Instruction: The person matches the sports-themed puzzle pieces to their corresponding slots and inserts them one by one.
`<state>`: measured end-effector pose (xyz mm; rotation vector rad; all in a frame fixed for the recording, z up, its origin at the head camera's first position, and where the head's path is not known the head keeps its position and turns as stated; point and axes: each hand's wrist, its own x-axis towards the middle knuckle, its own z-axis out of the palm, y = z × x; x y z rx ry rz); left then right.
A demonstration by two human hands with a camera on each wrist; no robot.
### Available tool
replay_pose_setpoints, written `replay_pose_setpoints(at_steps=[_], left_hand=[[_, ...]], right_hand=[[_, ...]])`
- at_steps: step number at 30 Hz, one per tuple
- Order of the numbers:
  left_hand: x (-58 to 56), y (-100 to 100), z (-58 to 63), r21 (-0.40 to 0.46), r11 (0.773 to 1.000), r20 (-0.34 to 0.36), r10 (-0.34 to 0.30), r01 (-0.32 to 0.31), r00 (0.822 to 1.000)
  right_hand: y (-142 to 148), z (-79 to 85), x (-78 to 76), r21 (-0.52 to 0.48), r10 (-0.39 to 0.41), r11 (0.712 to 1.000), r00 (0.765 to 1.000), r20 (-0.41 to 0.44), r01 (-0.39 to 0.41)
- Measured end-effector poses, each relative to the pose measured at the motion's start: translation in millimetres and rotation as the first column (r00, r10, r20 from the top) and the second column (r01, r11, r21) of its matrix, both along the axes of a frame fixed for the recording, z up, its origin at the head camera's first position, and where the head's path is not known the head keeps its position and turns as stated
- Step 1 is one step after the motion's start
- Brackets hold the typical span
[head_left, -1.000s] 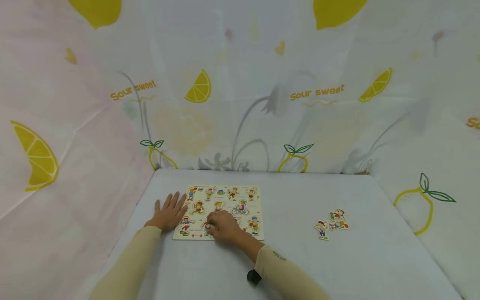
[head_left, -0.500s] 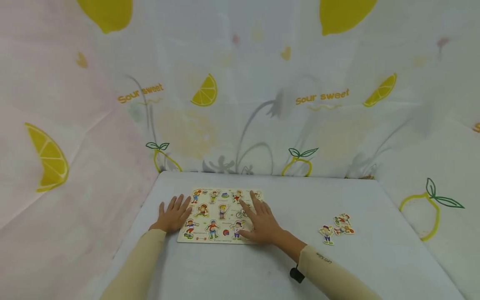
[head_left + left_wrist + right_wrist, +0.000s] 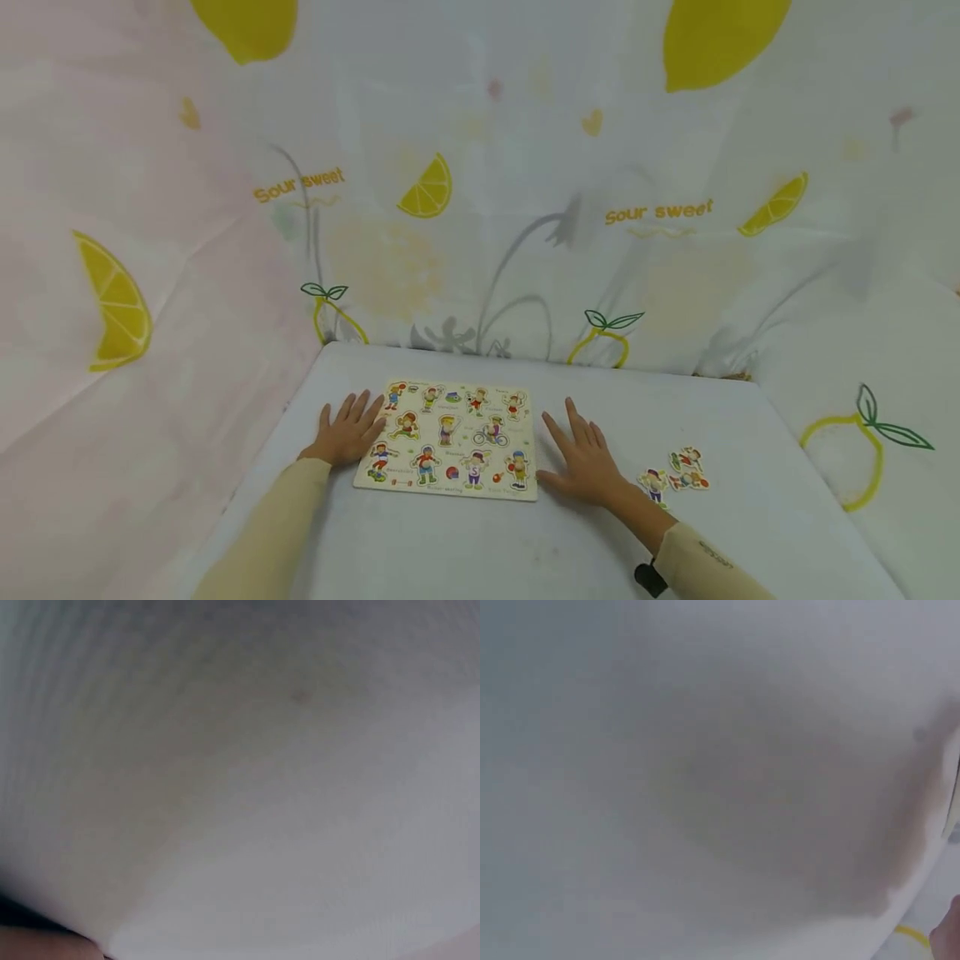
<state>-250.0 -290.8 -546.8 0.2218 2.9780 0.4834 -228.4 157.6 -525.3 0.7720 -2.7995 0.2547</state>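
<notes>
A cream puzzle board (image 3: 467,414) with colourful sports figures lies on the table in the head view. My left hand (image 3: 347,433) rests flat at its left edge, fingers spread and fingertips right at the board. To the right of the board, my right hand (image 3: 588,467) is spread over the table and holds nothing, its thumb tip close to the board's lower right edge. Beyond the right hand lie three loose figure pieces: a footballer-like one (image 3: 686,458), one with a red ball (image 3: 688,481), and a purple-capped one (image 3: 654,483), partly behind the forearm.
The white table (image 3: 442,550) meets a lemon-printed cloth wall (image 3: 517,275) at the back and sides. A dark device (image 3: 649,580) sits under the right sleeve. Both wrist views show mostly blurred white surface, with a sliver of skin (image 3: 45,945) in the left one.
The right hand has left the lower middle of the board and moved right, its fingers straightening. A capped figure with an S shirt now shows on the board there. The left hand stays put.
</notes>
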Motion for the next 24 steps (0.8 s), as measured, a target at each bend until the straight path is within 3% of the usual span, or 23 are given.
replay_pose_setpoints(at_steps=[9,18,20,24], left_hand=[[-2.0,-0.2,-4.9,-0.009,1.0,0.024,0.007,-0.007,1.0],[-0.3,3.0,-21.1,-0.017,1.0,0.007,0.003,-0.003,1.0],[-0.8,2.2,-18.4,-0.021,1.0,0.008,0.01,-0.01,1.0],[1.3,2.1,-0.3,-0.019,1.0,0.03,0.019,-0.019,0.999]], right_hand=[[57.7,-6.3,9.3,-0.059,-0.106,0.993,0.994,-0.019,0.104],[116.2,-12.5,28.7,-0.11,-0.165,0.981,0.986,-0.017,0.163],[125.9,-12.2,29.8,-0.124,-0.174,0.977,0.985,0.012,0.174],[137.7,-12.1,29.7,-0.148,-0.17,0.973,0.983,0.069,0.178]])
